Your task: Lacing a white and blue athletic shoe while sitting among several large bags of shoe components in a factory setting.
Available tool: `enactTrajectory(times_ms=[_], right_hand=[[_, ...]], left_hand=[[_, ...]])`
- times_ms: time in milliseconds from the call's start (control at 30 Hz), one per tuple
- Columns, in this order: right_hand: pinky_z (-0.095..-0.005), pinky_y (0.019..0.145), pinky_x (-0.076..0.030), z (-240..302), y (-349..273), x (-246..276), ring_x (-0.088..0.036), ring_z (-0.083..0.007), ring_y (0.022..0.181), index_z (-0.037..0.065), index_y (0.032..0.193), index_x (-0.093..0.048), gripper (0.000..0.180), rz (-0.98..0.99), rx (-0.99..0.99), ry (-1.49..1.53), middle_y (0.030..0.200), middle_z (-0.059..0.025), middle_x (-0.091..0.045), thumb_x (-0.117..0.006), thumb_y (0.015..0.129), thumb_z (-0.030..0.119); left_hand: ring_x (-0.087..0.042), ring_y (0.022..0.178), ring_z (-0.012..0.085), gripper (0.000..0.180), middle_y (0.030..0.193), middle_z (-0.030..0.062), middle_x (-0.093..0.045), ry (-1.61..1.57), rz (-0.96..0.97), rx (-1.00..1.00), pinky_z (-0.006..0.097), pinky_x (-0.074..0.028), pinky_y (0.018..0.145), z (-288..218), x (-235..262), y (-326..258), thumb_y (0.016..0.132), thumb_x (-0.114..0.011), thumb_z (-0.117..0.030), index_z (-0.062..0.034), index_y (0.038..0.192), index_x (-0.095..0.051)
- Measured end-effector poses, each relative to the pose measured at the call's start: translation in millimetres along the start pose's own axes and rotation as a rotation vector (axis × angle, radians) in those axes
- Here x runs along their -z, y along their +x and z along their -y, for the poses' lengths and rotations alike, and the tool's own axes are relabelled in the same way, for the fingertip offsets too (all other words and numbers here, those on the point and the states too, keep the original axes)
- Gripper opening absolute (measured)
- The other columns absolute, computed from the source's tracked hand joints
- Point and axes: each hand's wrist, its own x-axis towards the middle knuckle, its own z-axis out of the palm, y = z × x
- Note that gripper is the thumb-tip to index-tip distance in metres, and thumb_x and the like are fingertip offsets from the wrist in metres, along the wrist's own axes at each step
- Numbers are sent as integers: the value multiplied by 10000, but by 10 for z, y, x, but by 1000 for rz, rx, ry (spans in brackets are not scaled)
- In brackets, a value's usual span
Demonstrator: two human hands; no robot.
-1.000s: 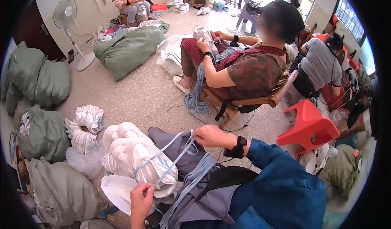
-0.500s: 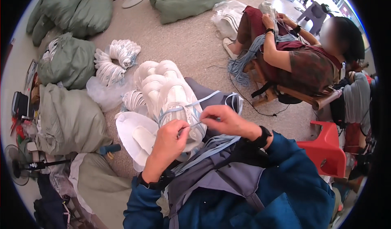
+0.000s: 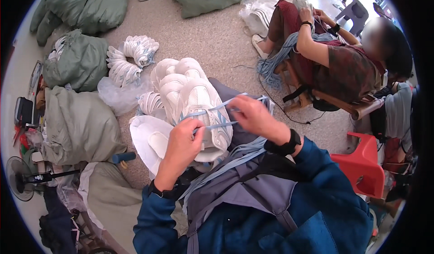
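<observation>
A white shoe upper (image 3: 197,98) with pale blue trim rests in front of me, its opening toward my body. A light blue shoelace (image 3: 220,125) crosses its eyelet area. My left hand (image 3: 183,141) is closed at the shoe's left side, thumb and forefinger pinching the lace. At the right side of the shoe, my right hand (image 3: 255,118) is closed with curled fingers, the lace running to it; its exact grip is partly hidden. More white shoe uppers (image 3: 166,68) are stacked just beyond. A bundle of spare blue laces (image 3: 235,161) lies across my grey apron (image 3: 253,188).
Nested white uppers (image 3: 135,50) and green sacks (image 3: 74,66) lie on the floor to the left, near a small fan (image 3: 20,178). At right, a seated person (image 3: 339,68) handles another shoe. A red stool (image 3: 361,163) stands beside me.
My right hand has moved right and slightly up from the shoe's front, and the lace between my hands is longer. My left hand has shifted slightly left. The view has tilted slightly.
</observation>
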Motion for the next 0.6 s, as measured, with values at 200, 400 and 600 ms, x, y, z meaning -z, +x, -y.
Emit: enactTrajectory(times_ms=[200, 400, 600], right_hand=[[-391, 667, -516, 326, 77, -164, -664, -330, 744, -17, 963, -625, 111, 196, -199, 518, 819, -176, -655, -620, 876, 51], [-409, 701, -517, 133, -10, -159, -655, -366, 810, 12, 1025, -625, 177, 66, -40, 96, 841, -171, -644, -587, 852, 13], [-409, 697, -521, 460, 180, -293, -657, -370, 789, -6, 968, -651, 130, 106, -96, 393, 843, -177, -665, -621, 852, 43]], left_hand=[[-566, 656, 175, 82, 849, 101, -643, -3, -26, -27, 293, -445, 581, -98, -13, 47, 896, -643, -55, 8, 943, -664], [-535, 615, 149, 64, 821, 89, -618, 9, -26, 47, 289, -433, 573, 26, 34, -39, 887, -654, -38, -3, 939, -665], [-542, 608, 163, 58, 800, 93, -604, 58, -98, -67, 297, -439, 573, -54, -22, 21, 877, -669, -38, -7, 926, -662]])
